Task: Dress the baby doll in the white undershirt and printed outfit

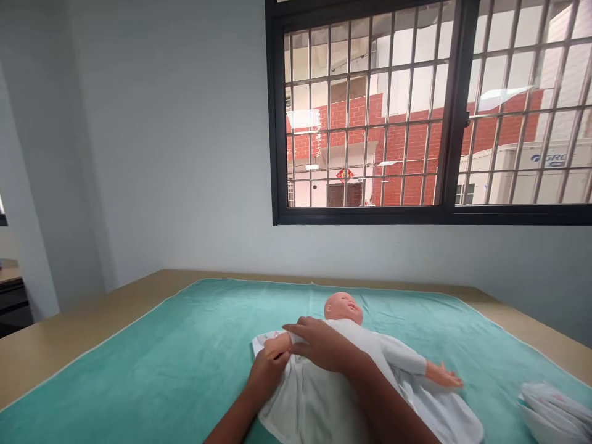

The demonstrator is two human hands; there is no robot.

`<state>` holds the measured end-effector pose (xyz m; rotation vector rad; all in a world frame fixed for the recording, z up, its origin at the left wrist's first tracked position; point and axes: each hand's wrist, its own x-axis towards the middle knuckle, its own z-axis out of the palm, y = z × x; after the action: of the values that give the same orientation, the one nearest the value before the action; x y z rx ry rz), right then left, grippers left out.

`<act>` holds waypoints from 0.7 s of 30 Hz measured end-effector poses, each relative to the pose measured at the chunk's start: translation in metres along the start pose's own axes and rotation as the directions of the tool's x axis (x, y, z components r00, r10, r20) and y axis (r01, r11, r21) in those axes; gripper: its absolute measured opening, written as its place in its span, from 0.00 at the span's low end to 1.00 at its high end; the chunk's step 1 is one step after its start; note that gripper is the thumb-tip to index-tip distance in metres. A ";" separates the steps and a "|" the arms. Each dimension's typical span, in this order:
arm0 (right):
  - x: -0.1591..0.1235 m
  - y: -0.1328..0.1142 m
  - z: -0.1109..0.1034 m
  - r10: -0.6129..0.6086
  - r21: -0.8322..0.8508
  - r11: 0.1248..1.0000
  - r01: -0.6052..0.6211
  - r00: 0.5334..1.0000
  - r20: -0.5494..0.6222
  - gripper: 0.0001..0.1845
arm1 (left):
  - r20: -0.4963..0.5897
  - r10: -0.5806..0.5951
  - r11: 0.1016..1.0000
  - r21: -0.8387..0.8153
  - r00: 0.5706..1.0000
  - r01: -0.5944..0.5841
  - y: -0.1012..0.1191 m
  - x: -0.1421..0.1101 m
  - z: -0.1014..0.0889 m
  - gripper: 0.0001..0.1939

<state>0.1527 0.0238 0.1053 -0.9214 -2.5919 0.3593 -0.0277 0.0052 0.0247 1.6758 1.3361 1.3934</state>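
Head camera view: 1 baby doll (343,308) is lying on its back at the lower middle, its head pointing toward the wall and turning to the picture's right. It is wearing a white garment (305,394), whose loose panels are spreading out below its body. The person's 2 hands are working at the doll's arm on the picture's left: the left hand (267,371) is grasping the bare end of that arm, while the right hand (321,343) is closing its fingers and thumb about the near sleeve (297,338), just beside the left hand. The doll's other arm is stretching out to the right, its bare hand (443,374) showing beyond the white cuff. A bundle of white fabric (557,410) is sitting apart at the lower right edge. Underneath everything, a teal cloth (194,345) is covering most of a tan table (55,351). Behind, a pale wall (185,142) is rising, and a dark-framed window (365,214) with metal bars is showing red brickwork (411,154) outside.
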 end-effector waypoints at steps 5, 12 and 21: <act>-0.001 0.003 -0.003 -0.012 -0.095 0.995 0.006 0.998 -0.066 0.21 | -0.047 -0.215 0.931 -0.311 0.975 0.191 -0.006 -0.004 -0.009 0.11; -0.003 0.008 0.001 0.145 -0.364 0.921 -0.141 0.989 -0.015 0.10 | 0.002 -0.370 0.749 -0.590 0.929 0.300 0.009 -0.014 -0.011 0.18; 0.007 0.016 0.034 0.166 -0.425 0.888 -0.175 0.984 -0.059 0.33 | 0.133 -0.119 0.852 -0.496 0.984 0.170 0.034 -0.035 0.045 0.19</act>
<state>0.1424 0.0367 0.0707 -1.2953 -2.6243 -0.1922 0.0278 -0.0315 0.0284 1.2438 0.9108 1.3996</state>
